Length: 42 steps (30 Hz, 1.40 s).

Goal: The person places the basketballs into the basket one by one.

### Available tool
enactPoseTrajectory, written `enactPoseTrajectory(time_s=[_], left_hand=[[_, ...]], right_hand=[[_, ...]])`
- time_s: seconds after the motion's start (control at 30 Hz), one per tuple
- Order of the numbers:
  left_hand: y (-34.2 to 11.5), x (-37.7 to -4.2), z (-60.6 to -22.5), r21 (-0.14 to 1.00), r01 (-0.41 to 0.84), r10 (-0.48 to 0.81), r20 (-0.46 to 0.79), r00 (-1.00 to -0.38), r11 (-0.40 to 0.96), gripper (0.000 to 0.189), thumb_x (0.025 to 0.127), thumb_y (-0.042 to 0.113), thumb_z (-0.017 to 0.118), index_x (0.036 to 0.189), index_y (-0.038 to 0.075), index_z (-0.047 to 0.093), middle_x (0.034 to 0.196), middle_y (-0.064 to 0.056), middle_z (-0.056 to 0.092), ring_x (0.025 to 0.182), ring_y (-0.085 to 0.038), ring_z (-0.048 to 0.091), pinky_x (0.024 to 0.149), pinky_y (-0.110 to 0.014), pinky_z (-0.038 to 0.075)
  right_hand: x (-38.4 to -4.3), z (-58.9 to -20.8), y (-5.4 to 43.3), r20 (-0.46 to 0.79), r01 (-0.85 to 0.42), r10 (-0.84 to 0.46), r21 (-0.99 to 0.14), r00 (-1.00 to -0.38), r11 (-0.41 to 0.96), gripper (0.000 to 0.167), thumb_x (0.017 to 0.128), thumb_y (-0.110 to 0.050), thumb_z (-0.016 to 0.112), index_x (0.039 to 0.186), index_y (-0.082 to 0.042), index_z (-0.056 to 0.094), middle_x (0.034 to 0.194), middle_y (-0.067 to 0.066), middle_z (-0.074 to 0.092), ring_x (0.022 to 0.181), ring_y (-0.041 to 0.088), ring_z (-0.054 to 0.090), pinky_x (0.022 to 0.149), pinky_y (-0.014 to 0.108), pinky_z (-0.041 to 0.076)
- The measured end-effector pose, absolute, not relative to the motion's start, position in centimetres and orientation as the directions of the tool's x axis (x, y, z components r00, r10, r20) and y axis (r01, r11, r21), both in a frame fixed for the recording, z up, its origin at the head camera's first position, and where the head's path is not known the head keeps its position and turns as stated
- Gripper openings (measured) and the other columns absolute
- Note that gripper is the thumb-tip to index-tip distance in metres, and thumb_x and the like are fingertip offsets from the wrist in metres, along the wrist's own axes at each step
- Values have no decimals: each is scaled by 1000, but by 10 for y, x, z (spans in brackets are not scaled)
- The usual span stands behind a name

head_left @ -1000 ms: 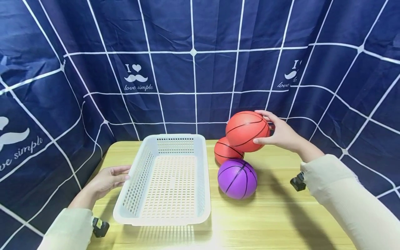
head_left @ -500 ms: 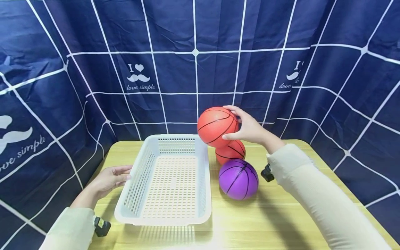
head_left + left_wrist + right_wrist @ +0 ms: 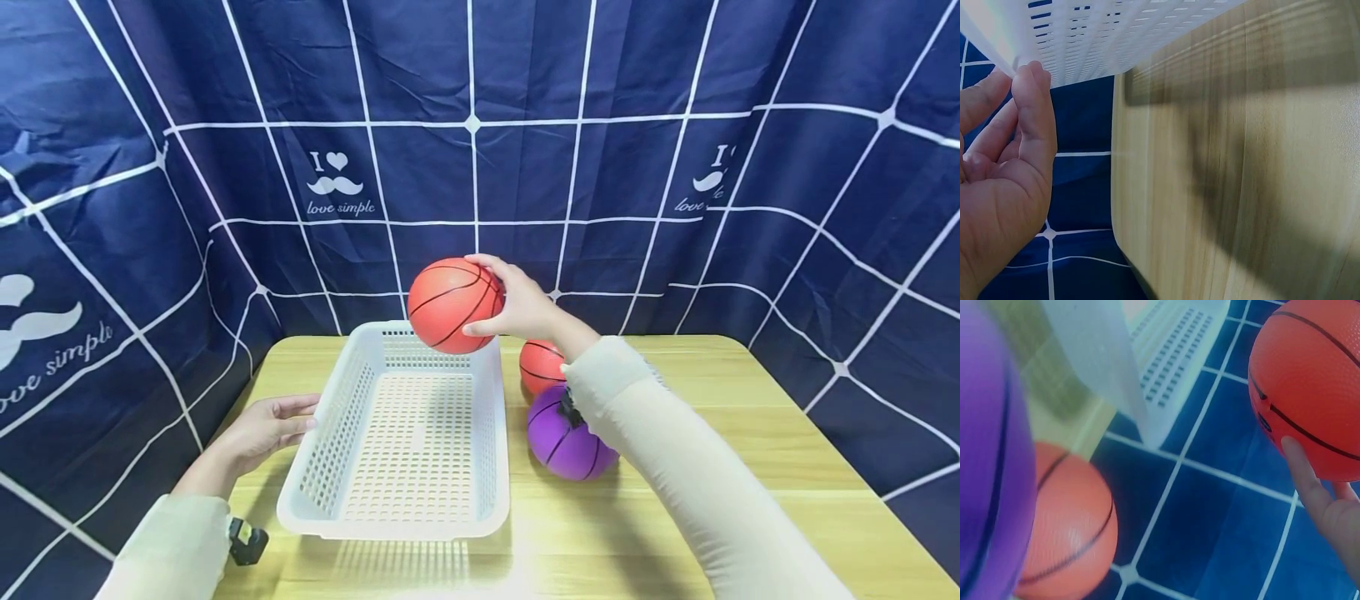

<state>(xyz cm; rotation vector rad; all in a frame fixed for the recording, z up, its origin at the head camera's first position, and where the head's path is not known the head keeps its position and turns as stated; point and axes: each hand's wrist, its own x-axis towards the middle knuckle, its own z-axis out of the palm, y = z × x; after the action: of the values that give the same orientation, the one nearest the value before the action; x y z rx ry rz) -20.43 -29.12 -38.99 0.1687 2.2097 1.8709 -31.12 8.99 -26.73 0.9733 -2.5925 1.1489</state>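
Note:
My right hand (image 3: 521, 308) grips a larger orange-red basketball (image 3: 450, 304), thumb on the near side and fingers over the top. The ball is in the air above the far right part of a white perforated plastic basket (image 3: 495, 483). In the right wrist view the same basketball (image 3: 1310, 387) rests against my fingers. My left hand (image 3: 262, 433) holds the basket's left rim; in the left wrist view thumb and fingertips of the hand (image 3: 1010, 162) meet at that rim. Right of the basket lie a purple basketball (image 3: 558, 442) and, behind it, a smaller orange-red basketball (image 3: 536, 367), both partly hidden by my right arm.
The basket stands on a light wooden table (image 3: 697, 417) with rounded corners. A dark blue curtain (image 3: 525, 167) with a white grid hangs behind the table and along both sides.
My right hand has carried the larger basketball leftward, from above the other two balls to above the basket. The left hand and basket stay in place.

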Motion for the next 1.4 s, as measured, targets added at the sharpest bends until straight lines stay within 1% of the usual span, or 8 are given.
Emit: enactPoseTrajectory(time_s=[0.13, 0.3, 0.4, 0.57, 0.77, 0.97, 1.23, 1.4], left_hand=[[-293, -204, -390, 984, -60, 245, -100, -964, 167, 58, 92, 0, 59, 136, -22, 29, 137, -34, 40, 100, -7, 60, 86, -27, 51], [-293, -203, -391, 984, -56, 250, -98, -963, 168, 58, 92, 0, 58, 136, -22, 29, 135, -33, 43, 101, -8, 60, 85, -27, 51], [-293, -203, -390, 984, -56, 254, -98, -962, 169, 58, 93, 1, 58, 137, -21, 28, 135, -34, 42, 102, -8, 60, 86, -27, 51], [-292, -203, -392, 983, -63, 245, -104, -964, 171, 59, 92, 1, 58, 137, -22, 28, 138, -35, 38, 102, -6, 59, 86, -26, 51], [-292, -204, -392, 983, -67, 247, -109, -963, 173, 59, 92, 2, 59, 137, -22, 28, 138, -35, 37, 101, -6, 59, 86, -27, 51], [-292, -205, -392, 982, -63, 246, -106, -963, 178, 59, 92, 2, 59, 136, -22, 29, 138, -35, 38, 100, -5, 59, 85, -27, 51], [-294, -206, -395, 988, -52, 263, -89, -961, 146, 58, 92, -1, 58, 136, -23, 28, 134, -33, 44, 101, -8, 60, 86, -27, 51], [-295, -206, -395, 988, -45, 273, -85, -958, 150, 57, 92, -2, 58, 135, -23, 28, 135, -34, 42, 102, -8, 60, 87, -29, 51]], right_hand=[[-314, -277, 70, 366, -604, -500, -632, -785, 486, 90, 63, -23, 90, 140, -22, 42, 124, 11, 49, 116, 24, 43, 94, 43, 44], [-317, -292, 47, 375, -613, -520, -665, -768, 426, 88, 64, -19, 89, 139, -19, 44, 122, 9, 53, 113, 22, 46, 92, 37, 47], [-316, -300, 35, 363, -602, -518, -673, -775, 429, 88, 64, -19, 89, 139, -19, 44, 122, 10, 53, 112, 22, 47, 90, 37, 48], [-314, -314, 17, 308, -554, -505, -692, -806, 463, 88, 66, -22, 88, 140, -22, 42, 124, 8, 50, 116, 23, 44, 89, 38, 48], [-310, -327, 0, 244, -503, -496, -707, -833, 497, 89, 67, -23, 87, 142, -23, 40, 127, 11, 47, 119, 24, 40, 88, 39, 49], [-308, -340, -15, 200, -468, -483, -705, -852, 533, 89, 66, -25, 88, 142, -24, 40, 128, 14, 46, 119, 26, 42, 88, 41, 49], [-306, -357, -26, 134, -396, -437, -703, -890, 591, 89, 67, -27, 88, 143, -27, 41, 131, 13, 45, 117, 28, 46, 89, 44, 48], [-306, -365, -30, 111, -364, -409, -699, -906, 615, 90, 66, -28, 88, 143, -28, 40, 133, 13, 43, 118, 29, 45, 90, 44, 47]])
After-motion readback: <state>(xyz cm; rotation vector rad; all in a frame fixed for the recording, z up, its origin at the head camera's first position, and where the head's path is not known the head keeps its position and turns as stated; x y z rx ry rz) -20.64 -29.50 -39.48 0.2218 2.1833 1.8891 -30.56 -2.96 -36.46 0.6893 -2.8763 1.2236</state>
